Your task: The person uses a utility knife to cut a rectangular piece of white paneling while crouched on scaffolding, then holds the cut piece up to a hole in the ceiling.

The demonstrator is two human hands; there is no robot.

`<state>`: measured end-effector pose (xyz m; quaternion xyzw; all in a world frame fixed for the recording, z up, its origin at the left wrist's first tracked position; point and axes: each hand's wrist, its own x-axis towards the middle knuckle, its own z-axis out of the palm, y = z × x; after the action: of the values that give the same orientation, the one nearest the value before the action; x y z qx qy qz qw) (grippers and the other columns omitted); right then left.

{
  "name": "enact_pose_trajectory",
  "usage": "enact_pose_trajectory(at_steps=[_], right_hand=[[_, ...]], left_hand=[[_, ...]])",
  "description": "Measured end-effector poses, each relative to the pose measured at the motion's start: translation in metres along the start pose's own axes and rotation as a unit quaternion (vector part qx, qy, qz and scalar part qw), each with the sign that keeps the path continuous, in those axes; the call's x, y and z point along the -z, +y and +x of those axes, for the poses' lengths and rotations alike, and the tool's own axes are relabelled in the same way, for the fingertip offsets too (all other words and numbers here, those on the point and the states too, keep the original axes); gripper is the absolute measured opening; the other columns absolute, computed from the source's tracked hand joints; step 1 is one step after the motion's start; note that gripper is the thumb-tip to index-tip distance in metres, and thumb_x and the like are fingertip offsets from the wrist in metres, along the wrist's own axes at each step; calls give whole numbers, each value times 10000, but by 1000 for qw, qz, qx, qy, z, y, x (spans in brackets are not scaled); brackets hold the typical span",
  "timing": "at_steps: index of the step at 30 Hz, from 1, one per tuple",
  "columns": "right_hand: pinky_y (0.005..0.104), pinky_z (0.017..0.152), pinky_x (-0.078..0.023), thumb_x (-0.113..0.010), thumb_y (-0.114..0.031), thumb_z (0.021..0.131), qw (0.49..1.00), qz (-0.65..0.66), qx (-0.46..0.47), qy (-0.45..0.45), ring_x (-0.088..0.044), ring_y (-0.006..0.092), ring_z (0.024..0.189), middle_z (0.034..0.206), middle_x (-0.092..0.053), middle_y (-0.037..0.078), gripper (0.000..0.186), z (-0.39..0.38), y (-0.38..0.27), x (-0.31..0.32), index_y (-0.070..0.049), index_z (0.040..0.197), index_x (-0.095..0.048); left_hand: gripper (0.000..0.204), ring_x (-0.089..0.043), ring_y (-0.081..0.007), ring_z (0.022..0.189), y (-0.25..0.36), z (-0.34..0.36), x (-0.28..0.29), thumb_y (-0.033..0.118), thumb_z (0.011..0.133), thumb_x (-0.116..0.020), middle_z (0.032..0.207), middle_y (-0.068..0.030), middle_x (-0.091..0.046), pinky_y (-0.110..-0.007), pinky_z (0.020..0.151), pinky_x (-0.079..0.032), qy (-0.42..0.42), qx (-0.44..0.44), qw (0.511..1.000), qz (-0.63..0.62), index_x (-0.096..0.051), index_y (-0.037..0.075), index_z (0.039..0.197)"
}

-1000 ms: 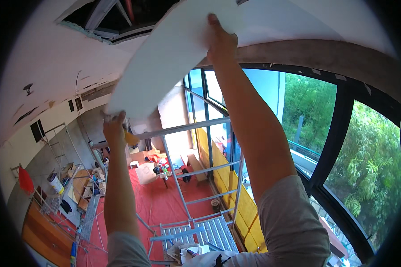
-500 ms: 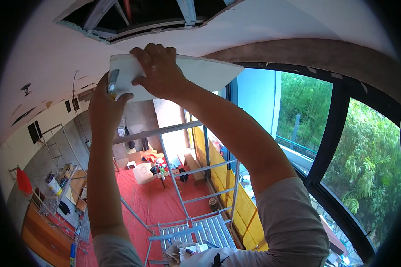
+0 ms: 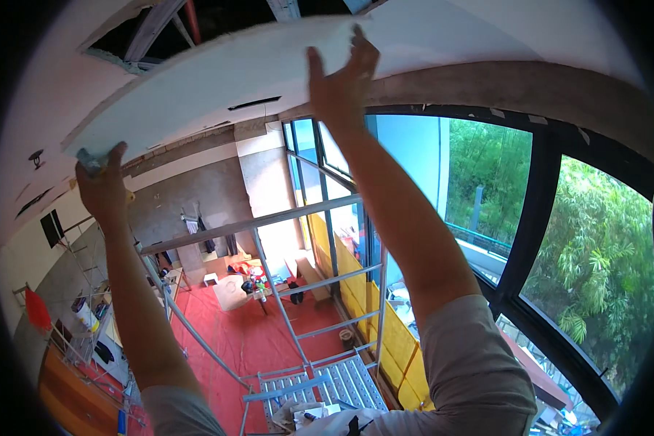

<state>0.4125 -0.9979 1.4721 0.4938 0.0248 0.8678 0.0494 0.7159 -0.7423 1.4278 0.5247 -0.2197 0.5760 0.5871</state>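
A long white plasterboard strip (image 3: 218,73) with rough edges slants overhead, its right end higher than its left, just below a ragged ceiling opening (image 3: 218,25). Raised at the left, my left hand (image 3: 103,189) is closed at the strip's lower left end. A small tool with a grey blade (image 3: 89,161) and a bit of yellow is pinned in that same hand; its exact kind is unclear. My right hand (image 3: 345,87) grips the right end, thumb on the board's face and fingers at its edge.
Metal framing shows inside the opening. Below me stand scaffold rails (image 3: 261,225) and a slatted metal platform (image 3: 349,381) with scraps on it. Red sheeting (image 3: 225,327) covers the floor far down. Tall dark-framed windows (image 3: 545,218) line the right; another scaffold (image 3: 87,312) stands left.
The strip has swung from end-on to broadside, reaching across beneath the opening. My left hand went left and slightly down; my right hand moved right and up to the far end.
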Motion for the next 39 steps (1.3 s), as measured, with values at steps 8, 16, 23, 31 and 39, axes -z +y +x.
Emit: enact_pose_trajectory(at_steps=[8,16,23,31,39], right_hand=[[470,1036,-485,-717,-369,924,925,155,-276,-208,-533,370,1292,1425,-486,267,794,57,66,-11,18,1505,-338],[415,985,-453,-661,-339,968,873,256,-390,-144,-629,246,903,974,-671,142,667,108,99,-27,-28,1486,-379],[376,1019,-419,-569,-423,1014,941,90,-325,-44,-656,267,962,1001,-705,229,669,110,72,-32,102,1400,-417],[364,839,-529,-708,-381,941,975,-73,-144,-154,-657,228,907,980,-662,169,697,112,97,-25,121,1347,-446],[332,702,-568,-783,-247,893,859,382,-339,-24,-627,197,818,947,-627,103,550,125,117,-18,90,1243,-525]], left_hand=[[709,-668,-176,779,13,55,-2,476,709,-872,919,-71,-706,-326,795,-516,23,3,996,-87,-630,20,1195],[656,-622,-144,680,46,71,-49,471,723,-866,806,-46,-659,-301,725,-505,-30,36,982,-186,-624,25,1139],[696,-702,-291,892,49,102,-74,517,734,-834,996,-142,-733,-365,860,-522,17,-50,994,-99,-661,-4,1162],[802,-653,-295,1085,67,99,-81,584,692,-832,1160,-155,-693,-378,960,-487,56,12,994,-91,-653,15,1227],[802,-662,-282,1045,66,107,-84,641,700,-796,1103,-141,-699,-396,967,-484,37,42,991,-118,-664,23,1194]])
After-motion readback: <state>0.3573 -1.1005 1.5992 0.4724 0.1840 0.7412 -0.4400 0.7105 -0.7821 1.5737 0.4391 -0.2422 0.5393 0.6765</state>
